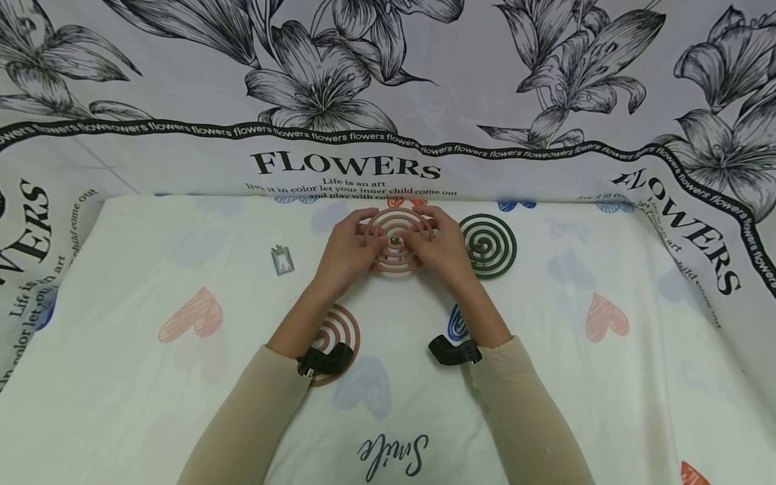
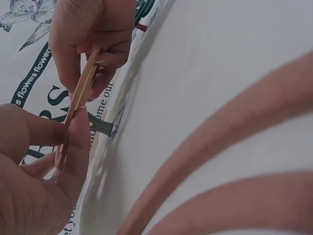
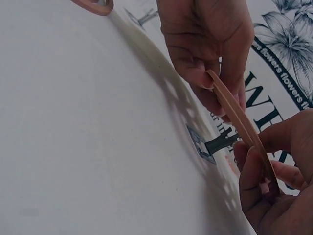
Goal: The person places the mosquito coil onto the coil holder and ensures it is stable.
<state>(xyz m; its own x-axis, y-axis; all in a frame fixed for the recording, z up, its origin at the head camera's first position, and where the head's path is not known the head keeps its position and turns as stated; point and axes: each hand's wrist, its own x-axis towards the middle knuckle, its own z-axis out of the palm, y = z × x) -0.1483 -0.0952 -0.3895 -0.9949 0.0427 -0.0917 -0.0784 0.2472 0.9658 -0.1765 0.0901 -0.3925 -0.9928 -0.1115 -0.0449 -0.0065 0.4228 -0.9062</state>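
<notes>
Both hands hold a reddish-brown mosquito coil (image 1: 397,271) by its opposite edges at the far middle of the table. In the head view, the left hand (image 1: 351,246) pinches its left side and the right hand (image 1: 441,244) its right side. Both thumbs reach in toward the centre, where a small metal tip shows. From the wrist views, the coil (image 3: 239,120) is seen edge-on and tilted. The stem of a metal coil stand (image 3: 222,142) runs from the coil's middle to a flat base. Whether the tip pierces the coil is hard to tell.
A dark green coil (image 1: 483,244) lies right of the right hand. Another reddish-brown coil (image 1: 349,329) lies partly under the left wrist. A second small metal stand (image 1: 278,250) lies to the left. Flower-printed cloth (image 1: 364,151) rises behind the table.
</notes>
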